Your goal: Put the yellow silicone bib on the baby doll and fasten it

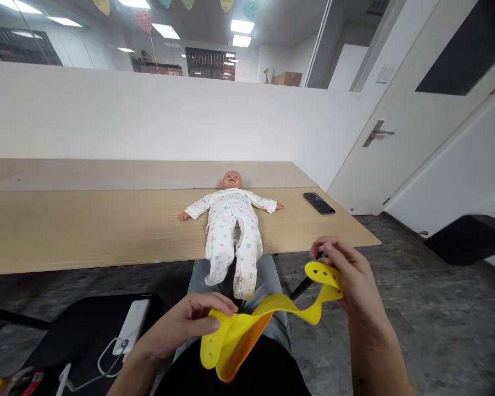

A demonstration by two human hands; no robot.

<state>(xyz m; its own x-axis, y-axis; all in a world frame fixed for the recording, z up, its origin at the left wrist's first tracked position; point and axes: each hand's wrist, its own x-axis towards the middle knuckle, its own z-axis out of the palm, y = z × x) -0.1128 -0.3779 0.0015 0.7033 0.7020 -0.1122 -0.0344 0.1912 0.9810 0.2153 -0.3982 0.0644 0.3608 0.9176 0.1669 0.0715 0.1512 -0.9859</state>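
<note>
Left hand (185, 324) half-curled, gripping yellow silicone bib (235, 344); right hand (350, 280) closed on its holed strap (324, 278); doll (231, 236) lying beyond both hands.

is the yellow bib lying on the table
No, the left hand and right hand hold the yellow bib up, off the table.

A bright yellow silicone bib (235, 335) has an orange scoop pocket (243, 344). The doll's white sleepsuit (231, 231) carries a scattered pastel print; the long wooden surface (86, 231) is pale tan, the flat smartphone (319, 203) black.
</note>
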